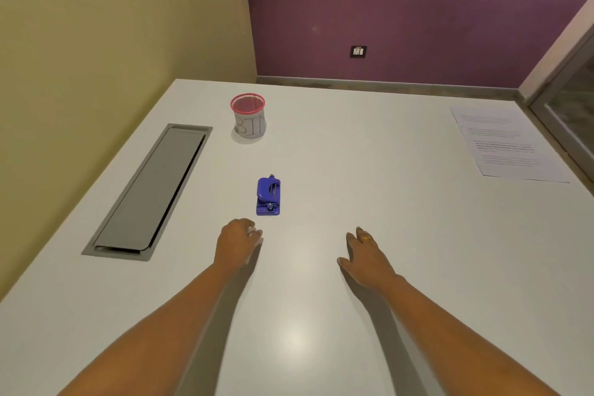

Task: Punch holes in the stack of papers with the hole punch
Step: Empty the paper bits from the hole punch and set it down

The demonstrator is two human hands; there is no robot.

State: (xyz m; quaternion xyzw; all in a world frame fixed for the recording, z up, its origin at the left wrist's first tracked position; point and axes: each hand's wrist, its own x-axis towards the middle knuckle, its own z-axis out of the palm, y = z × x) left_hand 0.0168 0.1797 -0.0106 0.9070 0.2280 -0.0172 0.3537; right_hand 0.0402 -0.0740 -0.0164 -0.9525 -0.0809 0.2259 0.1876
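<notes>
- One blue punch (268, 196) sits near the middle of the table (353, 170), just beyond your left hand and not touched by it
- One stack of papers (504, 145) lies at the far right edge, well apart from the punch; its sheets cannot be counted and the print is too blurred to read
- One red-rimmed cup (248, 117) stands toward the far left corner, marked "BIN"
- One grey hatch (151, 193) is set along the left edge
- Your left hand (239, 243) has its fingers loosely curled and holds nothing
- Your right hand (364, 254) has its fingers straight and slightly apart, holds nothing, and wears one ring (366, 238)
</notes>
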